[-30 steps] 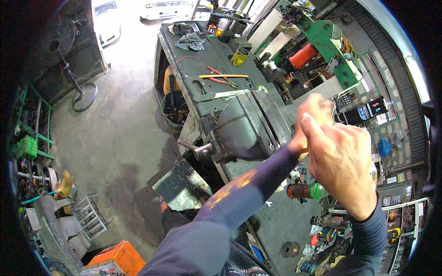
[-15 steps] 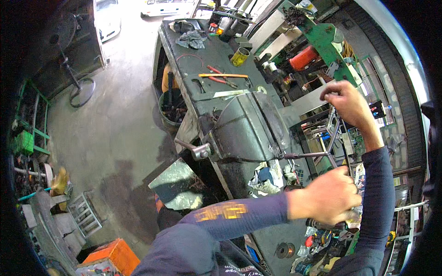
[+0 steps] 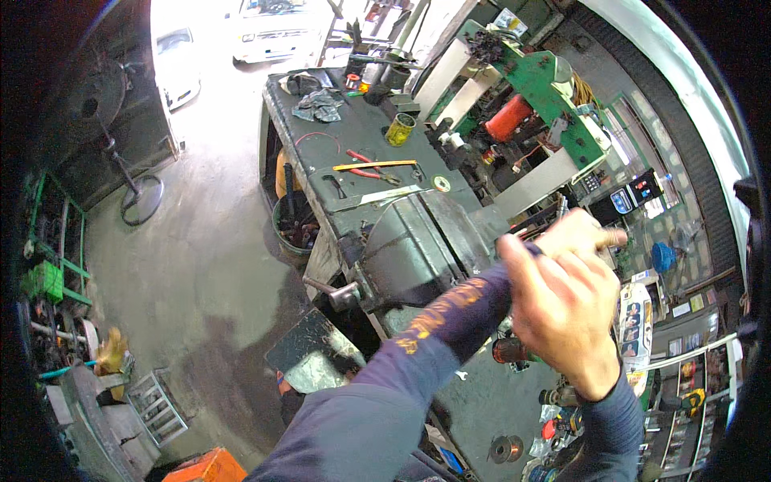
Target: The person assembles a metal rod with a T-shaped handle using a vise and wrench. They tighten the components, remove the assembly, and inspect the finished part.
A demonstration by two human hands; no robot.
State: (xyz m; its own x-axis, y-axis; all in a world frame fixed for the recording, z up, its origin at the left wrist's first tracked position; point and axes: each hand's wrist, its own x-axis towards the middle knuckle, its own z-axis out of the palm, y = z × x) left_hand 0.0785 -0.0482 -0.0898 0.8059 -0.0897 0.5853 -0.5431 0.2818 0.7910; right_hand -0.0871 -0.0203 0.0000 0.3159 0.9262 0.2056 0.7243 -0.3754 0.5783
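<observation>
My left arm in its dark sleeve with yellow print reaches across to the right. My left hand [image 3: 572,231] points one finger right; its other fingers are blurred or hidden. In front of it, my right hand [image 3: 566,317] overlaps the left wrist, thumb beside the left cuff and fingers curled forward. What they hold, if anything, is hidden. A slim metal piece [image 3: 562,206] shows just beyond the left hand. Left of both hands sits a large dark bench vise [image 3: 409,253] with a handle [image 3: 344,297] at its near-left side.
On the workbench [image 3: 317,185] lie red-handled pliers [image 3: 369,170], a yellow strip [image 3: 361,166], a yellow can [image 3: 399,129] and a dark cloth [image 3: 319,104]. A wire spool [image 3: 506,449] lies at the near end. A green press frame [image 3: 578,143] stands behind. A bucket [image 3: 291,237] sits beside the bench.
My left hand has moved farther away and my right hand has come nearer, so they now cross. The metal frame seen between them earlier is mostly hidden. The view has shifted slightly.
</observation>
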